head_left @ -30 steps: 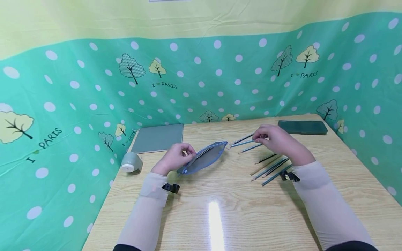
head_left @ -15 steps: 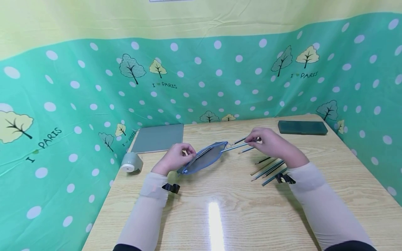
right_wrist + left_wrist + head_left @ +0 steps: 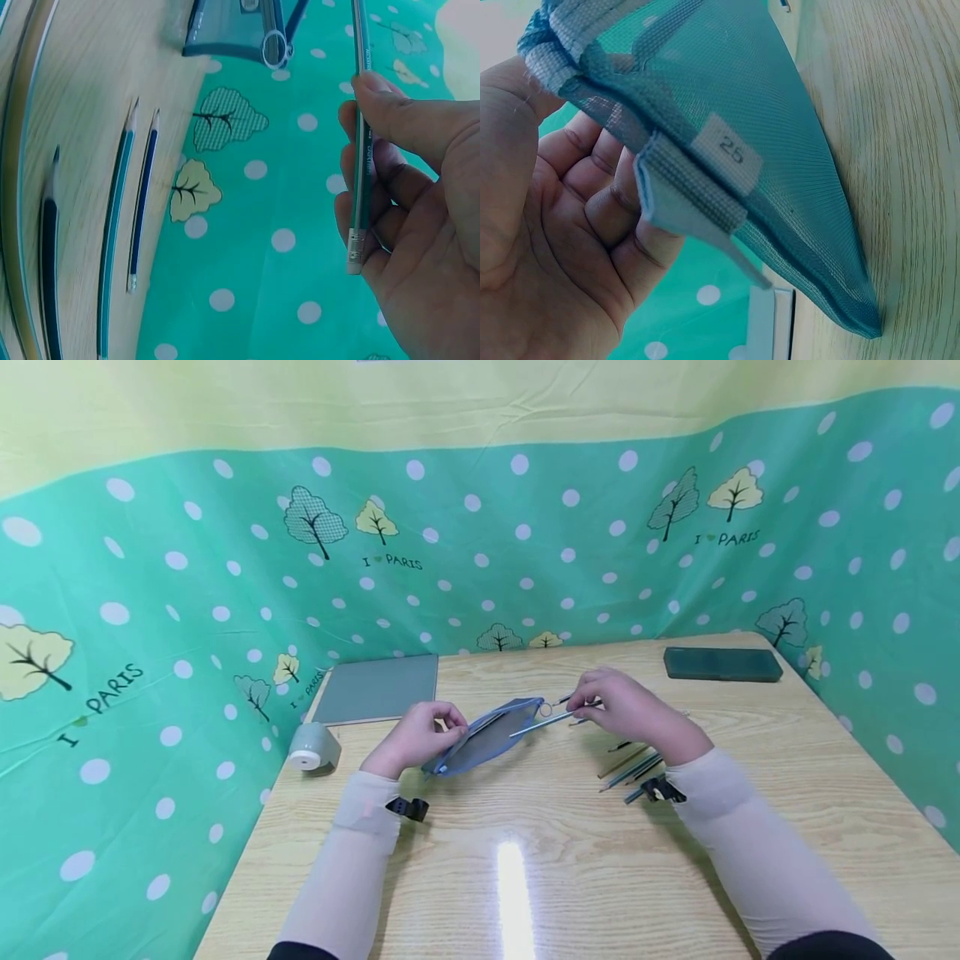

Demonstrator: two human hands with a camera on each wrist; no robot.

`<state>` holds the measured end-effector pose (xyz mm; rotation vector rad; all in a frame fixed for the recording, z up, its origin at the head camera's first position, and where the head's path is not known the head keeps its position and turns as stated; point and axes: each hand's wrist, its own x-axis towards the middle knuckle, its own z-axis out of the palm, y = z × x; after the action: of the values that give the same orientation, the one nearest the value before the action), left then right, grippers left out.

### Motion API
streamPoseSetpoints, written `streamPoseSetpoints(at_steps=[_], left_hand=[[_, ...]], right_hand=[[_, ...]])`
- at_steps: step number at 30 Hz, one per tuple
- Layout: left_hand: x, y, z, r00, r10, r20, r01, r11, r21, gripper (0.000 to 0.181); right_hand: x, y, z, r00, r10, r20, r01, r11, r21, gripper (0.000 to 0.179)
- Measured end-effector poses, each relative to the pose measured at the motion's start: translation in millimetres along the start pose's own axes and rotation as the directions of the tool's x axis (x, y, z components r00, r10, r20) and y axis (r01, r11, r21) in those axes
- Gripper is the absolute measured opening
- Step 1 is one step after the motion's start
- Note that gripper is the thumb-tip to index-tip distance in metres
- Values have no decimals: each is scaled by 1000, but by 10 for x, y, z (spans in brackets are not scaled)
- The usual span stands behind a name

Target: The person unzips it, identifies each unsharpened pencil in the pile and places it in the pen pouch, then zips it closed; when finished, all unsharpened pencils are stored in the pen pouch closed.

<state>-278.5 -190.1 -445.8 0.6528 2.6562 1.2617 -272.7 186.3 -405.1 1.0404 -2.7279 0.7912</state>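
Note:
In the head view my left hand [image 3: 420,739] grips the upper edge of a blue-edged mesh zip pouch [image 3: 491,745], which is tilted with its mouth to the right. The left wrist view shows a "25" label on the pouch [image 3: 795,217], with curled fingers [image 3: 634,199] behind its edge. My right hand [image 3: 622,706] pinches a striped pencil [image 3: 360,165] between thumb and fingers, eraser end towards the palm. The pencil's far end overlaps the pouch's mouth; whether it is inside, I cannot tell. Several loose pencils [image 3: 633,770] lie on the table below my right forearm.
A dark green case [image 3: 722,665] lies at the back right of the wooden table [image 3: 600,877]. At the back left is a flat grey board [image 3: 378,691], with a small pale green and white device [image 3: 315,749] in front. A dotted cloth [image 3: 480,539] hangs behind.
My right hand has moved left and slightly down, bringing the pencil's end from beside the pouch's ring to over its mouth. The left hand and the pouch have barely moved.

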Motion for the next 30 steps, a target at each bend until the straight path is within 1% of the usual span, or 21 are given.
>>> streamPoseSetpoints(at_steps=[11,19,24,27,30], left_hand=[[-4,12,-9,1000,2,0,-2,1000,-2,8],[-2,8,-7,1000,3,-1,-3,1000,5,7],[-1,4,-6,1000,4,-4,-4,1000,5,7],[0,7,-4,1000,6,-5,-6,1000,9,7],[3,11,-3,1000,6,-5,-6,1000,12,8]], right_hand=[[178,-88,169,996,-85,-11,85,996,-41,14],[284,-168,278,998,-54,43,57,996,-70,10],[346,-251,318,995,-91,41,95,990,-107,8],[382,-268,362,992,-123,30,126,984,-129,10],[412,-276,408,991,-133,31,136,981,-141,10]])
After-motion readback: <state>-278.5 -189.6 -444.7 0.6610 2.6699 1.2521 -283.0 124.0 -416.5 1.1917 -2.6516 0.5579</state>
